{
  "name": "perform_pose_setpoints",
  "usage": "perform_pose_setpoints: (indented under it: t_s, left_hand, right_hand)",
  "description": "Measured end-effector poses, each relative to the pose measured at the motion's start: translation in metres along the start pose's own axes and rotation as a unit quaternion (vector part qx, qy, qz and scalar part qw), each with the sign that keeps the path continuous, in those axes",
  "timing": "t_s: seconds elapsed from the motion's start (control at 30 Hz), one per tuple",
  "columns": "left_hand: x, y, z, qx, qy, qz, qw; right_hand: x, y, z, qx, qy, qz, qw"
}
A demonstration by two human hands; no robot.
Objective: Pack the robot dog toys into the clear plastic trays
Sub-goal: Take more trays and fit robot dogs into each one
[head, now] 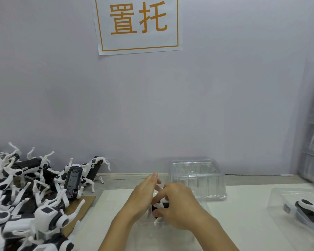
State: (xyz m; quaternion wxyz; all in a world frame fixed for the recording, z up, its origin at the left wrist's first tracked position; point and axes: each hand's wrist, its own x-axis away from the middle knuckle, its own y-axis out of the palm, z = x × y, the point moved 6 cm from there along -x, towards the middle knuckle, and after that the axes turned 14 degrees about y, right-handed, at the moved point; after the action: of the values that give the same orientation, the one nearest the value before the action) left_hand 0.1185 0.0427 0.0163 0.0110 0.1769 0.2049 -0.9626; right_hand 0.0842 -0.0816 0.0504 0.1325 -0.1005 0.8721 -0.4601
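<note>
Nearest the camera, the right hand (pixel 178 207) and the left hand (pixel 143 194) met over a clear tray (pixel 145 230) on the mat (pixel 105 214), and between them was a toy (pixel 159 207), mostly hidden. The right fingers were curled and pinched the toy, while the left fingers lay straight against it. I judged the step was seating this toy into the tray; the next move needed a gentle push down until it sat, then a new toy from the pile (pixel 25 196) at left and an empty tray (pixel 198 178) behind.

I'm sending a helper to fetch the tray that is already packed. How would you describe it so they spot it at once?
Start at the white table and go to its right edge. There lies a clear tray holding one black-and-white robot dog. The stacked clear trays by the wall show no toy inside.
</note>
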Motion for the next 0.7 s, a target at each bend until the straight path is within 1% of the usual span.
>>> perform_pose_setpoints:
  t_s: [0.1,0.17,0.3,0.43,0.5,0.57,0.63,0.7]
  left_hand:
    - [0.001,-0.001,-0.001,-0.003,-0.002,0.002,1.000]
    - [0.001,-0.002,-0.001,-0.011,-0.004,0.005,1.000]
    - [0.003,-0.001,0.000,-0.020,-0.010,-0.005,1.000]
    - [0.004,0.000,0.002,-0.026,-0.010,-0.014,1.000]
    - [0.004,0.000,0.004,-0.035,-0.012,-0.021,0.999]
    - [0.006,0.000,0.007,-0.053,-0.004,-0.041,0.998]
    - [0.009,0.001,0.012,-0.074,0.010,-0.068,0.995]
    - [0.010,0.001,0.017,-0.141,0.034,-0.085,0.986]
  right_hand:
    - [0.000,-0.002,0.007,-0.021,0.009,-0.021,1.000]
    - [0.000,-0.008,0.016,-0.052,0.029,-0.014,0.998]
    - [-0.001,-0.023,0.031,0.025,0.068,0.057,0.996]
    - [-0.002,-0.021,0.040,0.033,0.097,0.044,0.994]
    - [-0.002,-0.019,0.039,0.040,0.102,0.058,0.992]
    - [-0.003,-0.018,0.039,0.046,0.098,0.067,0.992]
    - [-0.004,-0.018,0.040,0.041,0.098,0.055,0.993]
    - [-0.006,-0.019,0.042,0.002,0.095,0.043,0.995]
